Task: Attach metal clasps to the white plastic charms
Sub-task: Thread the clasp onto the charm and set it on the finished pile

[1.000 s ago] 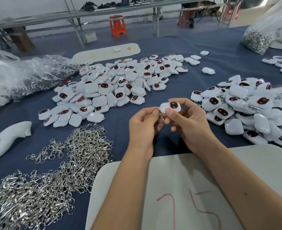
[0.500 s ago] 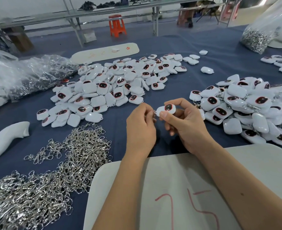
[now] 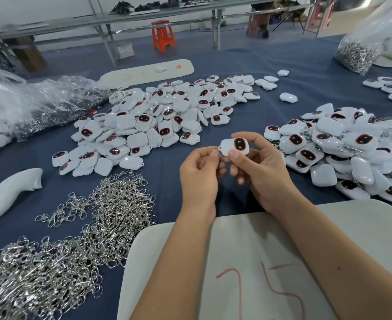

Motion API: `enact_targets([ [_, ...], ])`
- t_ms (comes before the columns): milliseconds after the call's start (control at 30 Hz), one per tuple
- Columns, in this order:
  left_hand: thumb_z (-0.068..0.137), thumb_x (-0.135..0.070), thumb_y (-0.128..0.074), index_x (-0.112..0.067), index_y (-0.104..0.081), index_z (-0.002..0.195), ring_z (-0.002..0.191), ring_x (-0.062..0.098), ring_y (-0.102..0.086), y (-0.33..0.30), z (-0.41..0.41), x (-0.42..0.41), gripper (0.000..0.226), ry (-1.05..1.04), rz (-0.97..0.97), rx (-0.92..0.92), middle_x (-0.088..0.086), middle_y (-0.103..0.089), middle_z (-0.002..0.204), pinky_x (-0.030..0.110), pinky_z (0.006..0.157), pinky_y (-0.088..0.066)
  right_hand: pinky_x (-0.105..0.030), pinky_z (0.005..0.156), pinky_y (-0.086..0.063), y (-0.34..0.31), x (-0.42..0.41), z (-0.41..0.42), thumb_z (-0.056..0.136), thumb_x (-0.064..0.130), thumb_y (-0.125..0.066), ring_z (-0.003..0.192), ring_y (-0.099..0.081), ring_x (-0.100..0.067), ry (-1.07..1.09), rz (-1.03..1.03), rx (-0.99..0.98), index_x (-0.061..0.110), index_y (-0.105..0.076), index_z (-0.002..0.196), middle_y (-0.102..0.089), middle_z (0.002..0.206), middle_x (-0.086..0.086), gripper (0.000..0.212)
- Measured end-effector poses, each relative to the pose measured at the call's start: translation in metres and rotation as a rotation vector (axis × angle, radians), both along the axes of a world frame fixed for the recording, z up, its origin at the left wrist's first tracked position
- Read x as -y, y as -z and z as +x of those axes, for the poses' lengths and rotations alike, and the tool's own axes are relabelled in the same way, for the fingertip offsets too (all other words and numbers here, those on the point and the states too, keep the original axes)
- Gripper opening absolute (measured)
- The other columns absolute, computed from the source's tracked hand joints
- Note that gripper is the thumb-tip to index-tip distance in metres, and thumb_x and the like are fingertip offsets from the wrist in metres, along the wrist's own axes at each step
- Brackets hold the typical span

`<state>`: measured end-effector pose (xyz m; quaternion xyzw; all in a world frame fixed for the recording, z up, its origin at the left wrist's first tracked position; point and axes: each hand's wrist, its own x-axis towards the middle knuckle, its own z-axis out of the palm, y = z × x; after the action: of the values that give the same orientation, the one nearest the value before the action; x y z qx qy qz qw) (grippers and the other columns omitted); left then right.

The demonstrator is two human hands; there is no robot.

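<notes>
The right hand point(image 3: 263, 172) holds one white plastic charm point(image 3: 234, 146) above the blue-covered table point(image 3: 294, 65), its dark oval face with the red rim turned up, the thumb pressing on the near edge and the forefinger curled over the far edge. The left hand point(image 3: 199, 174) meets the charm at its left corner, fingers point(image 3: 214, 153) curled together in a pinch on something small; a glint of metal shows at that corner, so it is probably a metal clasp, though the hand hides nearly all of it and I cannot tell whether the clasp is already through the charm's loop. The step in hand looks to be the hooking of a clasp onto this one charm. To the left and near the person lies the big heap of loose metal clasps point(image 3: 74, 245); beyond the hands lies a pile of charms point(image 3: 158, 121), and to the right another pile of charms point(image 3: 347, 148) with bits of chain showing among them, likely the finished ones. A pale board marked in red point(image 3: 271, 262) lies under the forearms. The next move calls for a fine alignment: the clasp's opening must be held open and threaded through the small loop at the charm's corner, while the right hand keeps the charm steady; then, by my judgement, the finished piece belongs on the right-hand pile.
</notes>
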<state>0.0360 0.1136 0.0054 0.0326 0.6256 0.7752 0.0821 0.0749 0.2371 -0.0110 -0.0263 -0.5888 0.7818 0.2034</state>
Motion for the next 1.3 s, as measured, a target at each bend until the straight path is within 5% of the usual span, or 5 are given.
enact_targets([
  [267,0.102,-0.007,-0.058,-0.007,-0.069,0.094,0.064,0.011,-0.057,-0.002,-0.004,0.002,0.014,0.075,0.222,0.190,0.005,-0.066,0.076,0.023,0.063,-0.052,-0.024,0.049,-0.048,0.001,0.001,-0.001,0.091,0.012,-0.077,0.059,-0.062,-0.017,-0.025,-0.001,-0.003,0.013,-0.067,0.120,-0.071,0.085,-0.016,0.032],
  [500,0.094,0.000,-0.062,-0.007,-0.065,0.086,0.077,0.022,-0.058,0.003,-0.008,0.013,0.011,-0.173,-0.548,-0.638,0.002,-0.064,0.084,0.035,0.073,-0.047,-0.024,0.049,-0.047,0.002,0.001,-0.001,0.096,0.006,-0.072,0.058,-0.061,-0.017,-0.021,0.026,0.028,0.011,-0.065,0.117,-0.074,0.085,-0.017,0.023],
  [700,0.095,-0.001,-0.058,-0.007,-0.063,0.088,0.074,0.026,-0.050,0.006,-0.008,0.013,0.011,-0.143,-0.788,-0.833,0.006,-0.058,0.092,0.041,0.065,-0.040,-0.023,0.048,-0.046,0.002,0.001,0.000,0.096,0.006,-0.072,0.056,-0.060,-0.017,0.011,0.007,0.034,0.010,-0.066,0.114,-0.073,0.080,-0.014,0.020],
  [1133,0.093,-0.004,-0.070,-0.014,-0.074,0.093,0.071,0.014,-0.071,0.005,-0.001,-0.012,0.011,-0.059,-0.195,-0.143,0.003,-0.076,0.080,0.024,0.073,-0.056,-0.024,0.041,-0.038,-0.001,0.000,-0.003,0.100,0.022,-0.070,0.044,-0.049,-0.018,0.345,-0.077,0.070,0.020,-0.062,0.115,-0.065,0.066,-0.008,0.018],
  [1300,0.101,-0.011,-0.059,-0.008,-0.070,0.097,0.079,0.019,-0.069,-0.016,-0.008,-0.036,0.012,-0.040,0.175,0.086,0.008,-0.076,0.092,0.026,0.070,-0.059,-0.028,0.051,-0.052,-0.006,-0.009,0.002,0.101,0.011,-0.062,0.056,-0.065,-0.020,0.806,0.078,-0.068,0.041,-0.039,0.148,-0.068,0.102,-0.003,0.060],
])
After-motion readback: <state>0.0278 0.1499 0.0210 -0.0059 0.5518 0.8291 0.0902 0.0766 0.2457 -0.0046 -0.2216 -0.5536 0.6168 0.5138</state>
